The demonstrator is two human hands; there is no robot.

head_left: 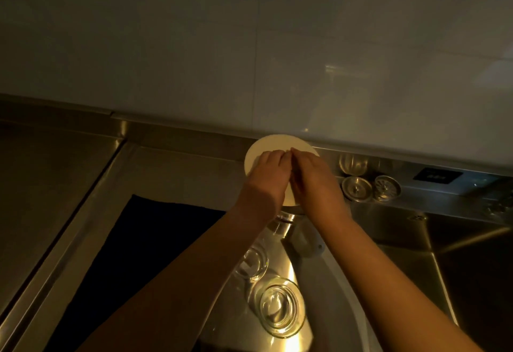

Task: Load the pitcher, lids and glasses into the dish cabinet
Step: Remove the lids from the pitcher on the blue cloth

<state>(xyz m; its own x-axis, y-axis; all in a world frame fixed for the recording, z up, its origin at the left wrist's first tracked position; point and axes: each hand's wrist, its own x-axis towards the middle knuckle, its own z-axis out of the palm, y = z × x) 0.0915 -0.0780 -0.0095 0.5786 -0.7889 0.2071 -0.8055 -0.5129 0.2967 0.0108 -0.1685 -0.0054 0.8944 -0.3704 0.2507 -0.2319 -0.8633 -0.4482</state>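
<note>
Head view: glasses [280,307], strainers [356,188] flank lid [266,146].

Glasses [280,310] before lid [263,146]; strainers [356,188] right of lid.

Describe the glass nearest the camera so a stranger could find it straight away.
Start at the steel counter under the white wall, with a black mat on the left. Right of the mat, clear glasses stand between the person's forearms. The nearest glass is the lowest in the picture, its round rim and thick base seen from above; the other glass beside it lies farther back, partly behind the left forearm.
</note>
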